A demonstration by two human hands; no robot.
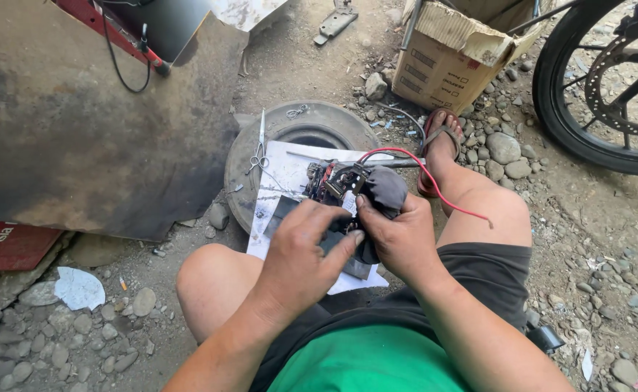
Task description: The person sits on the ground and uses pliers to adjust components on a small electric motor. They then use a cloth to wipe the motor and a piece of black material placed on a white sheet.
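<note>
Grimy black electrical part (344, 185) trailing red wire (435, 185), left hand (301, 254) and right hand (399, 236) fingers grasping it

Green shirt (366, 359), dark grey shorts (479, 279), red-soled sandal (435, 138) on foot; arms bare, no sleeves.

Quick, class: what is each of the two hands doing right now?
Left hand: closed, gripping the black electrical part.
Right hand: closed on the dark cloth wrapped around it.

A small black-and-red electrical part (333, 181) with a red wire (435, 181), half-wrapped in dark cloth (386, 190).
</note>
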